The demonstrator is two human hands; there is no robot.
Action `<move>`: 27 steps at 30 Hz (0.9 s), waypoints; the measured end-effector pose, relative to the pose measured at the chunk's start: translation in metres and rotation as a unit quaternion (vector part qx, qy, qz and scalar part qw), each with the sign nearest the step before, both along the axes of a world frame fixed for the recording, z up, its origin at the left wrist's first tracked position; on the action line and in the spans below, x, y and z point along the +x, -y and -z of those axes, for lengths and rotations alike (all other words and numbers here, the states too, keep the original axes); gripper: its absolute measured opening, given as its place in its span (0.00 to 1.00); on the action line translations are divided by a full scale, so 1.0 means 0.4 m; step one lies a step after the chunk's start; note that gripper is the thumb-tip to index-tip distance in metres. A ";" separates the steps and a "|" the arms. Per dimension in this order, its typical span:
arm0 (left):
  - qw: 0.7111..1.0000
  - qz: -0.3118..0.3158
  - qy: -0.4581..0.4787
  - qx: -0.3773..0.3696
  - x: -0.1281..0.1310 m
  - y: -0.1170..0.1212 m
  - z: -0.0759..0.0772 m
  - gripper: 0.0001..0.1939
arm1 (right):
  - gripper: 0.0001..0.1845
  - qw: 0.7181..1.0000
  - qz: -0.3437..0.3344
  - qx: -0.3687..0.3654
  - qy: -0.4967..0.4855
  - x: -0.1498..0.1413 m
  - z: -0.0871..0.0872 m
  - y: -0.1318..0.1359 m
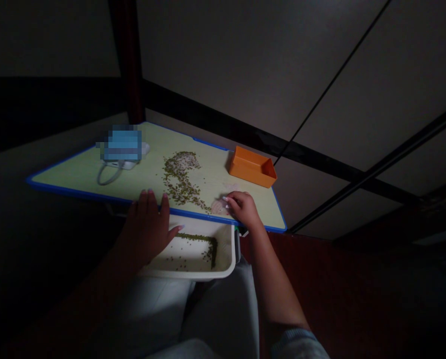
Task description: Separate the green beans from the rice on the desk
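Small green beans (183, 192) lie scattered over the pale yellow tabletop (144, 187), with a patch of whitish grains (185, 162) among those at the far end. My left hand (148, 224) rests its spread fingertips on the table's blue front edge, just left of the beans, and holds nothing. Thumb and fingers of my right hand (243, 207) are drawn together low over the tabletop, right of the beans; whatever they may hold is too small to make out. Below the edge, a white tub (230, 271) contains more green beans, gathered along its back and right side.
An orange open box (250, 172) stands at the table's back right. On the left sits a white device with a blurred blue top (123, 147) and a grey loop (109, 174). Cabinet panels (245, 65) rise behind the table. My legs (223, 309) are beneath the tub.
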State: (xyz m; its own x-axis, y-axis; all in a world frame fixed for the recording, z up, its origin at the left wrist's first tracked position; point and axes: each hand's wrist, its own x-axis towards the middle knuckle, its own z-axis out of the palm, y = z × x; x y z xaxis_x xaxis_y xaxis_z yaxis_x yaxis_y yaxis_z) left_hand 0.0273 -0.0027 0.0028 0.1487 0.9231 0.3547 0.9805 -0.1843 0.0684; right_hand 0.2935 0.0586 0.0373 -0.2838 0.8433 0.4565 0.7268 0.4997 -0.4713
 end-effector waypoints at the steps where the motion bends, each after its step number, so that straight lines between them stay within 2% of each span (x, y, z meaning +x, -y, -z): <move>1: 1.000 -0.001 -0.002 -0.003 0.001 0.000 -0.001 0.41 | 0.12 1.000 -0.006 -0.002 -0.004 -0.001 -0.001 0.001; 10: 1.000 0.005 0.003 0.001 0.000 0.000 -0.002 0.41 | 0.11 0.998 -0.023 -0.038 -0.037 -0.002 0.007 -0.003; 16: 1.000 0.003 0.004 -0.001 0.001 -0.002 -0.001 0.42 | 0.12 0.994 -0.010 -0.070 -0.079 -0.003 0.013 -0.003; 22: 1.000 0.006 0.028 0.001 0.002 0.000 -0.001 0.41 | 0.12 0.997 -0.013 -0.057 -0.044 -0.008 0.012 -0.009; 27: 1.000 0.005 0.004 -0.003 0.003 0.005 -0.008 0.40 | 0.10 0.999 -0.016 -0.036 -0.005 -0.015 0.002 -0.008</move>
State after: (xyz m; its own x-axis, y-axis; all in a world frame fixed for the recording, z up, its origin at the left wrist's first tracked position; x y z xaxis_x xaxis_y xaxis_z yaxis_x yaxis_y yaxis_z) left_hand 0.0287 -0.0046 0.0059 0.1554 0.9235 0.3507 0.9779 -0.1942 0.0779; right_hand 0.2876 0.0618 0.0367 -0.3060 0.8651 0.3974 0.7061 0.4862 -0.5148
